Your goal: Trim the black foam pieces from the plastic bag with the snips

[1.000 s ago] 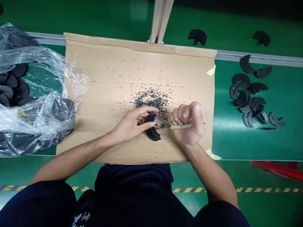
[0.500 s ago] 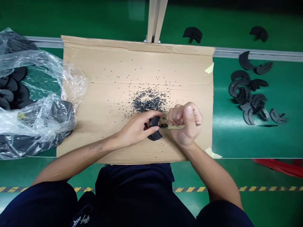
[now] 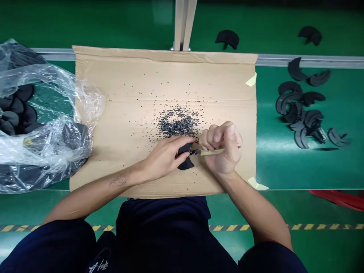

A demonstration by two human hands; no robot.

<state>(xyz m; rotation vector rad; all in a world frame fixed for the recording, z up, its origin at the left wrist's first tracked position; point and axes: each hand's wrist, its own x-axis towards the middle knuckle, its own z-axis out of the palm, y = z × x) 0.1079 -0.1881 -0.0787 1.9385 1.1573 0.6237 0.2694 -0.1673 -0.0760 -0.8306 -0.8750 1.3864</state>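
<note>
My left hand (image 3: 166, 155) pinches a curved black part (image 3: 186, 162) between thumb and fingers, just above the cardboard sheet (image 3: 113, 125). Wrapped in the fingers of my right hand (image 3: 223, 146) is a slim tool with a pale yellow handle (image 3: 210, 152). Its dark tip (image 3: 195, 152) meets the right side of the curved part; whether it enters the part I cannot tell. Beyond both hands lies a loose pile of tiny black pieces (image 3: 179, 123), with stray ones scattered around it.
Clear plastic bags (image 3: 51, 148) with black discs (image 3: 17, 106) lie at the left. Curved black parts (image 3: 301, 113) are heaped on the green table at the right, and two more (image 3: 227, 38) sit beyond the metal rail (image 3: 307, 61). A metal post (image 3: 184, 26) rises at the back.
The camera view has shifted slightly. Both hands keep their hold on the curved part and the yellow-handled tool, with my right wrist turned a little.
</note>
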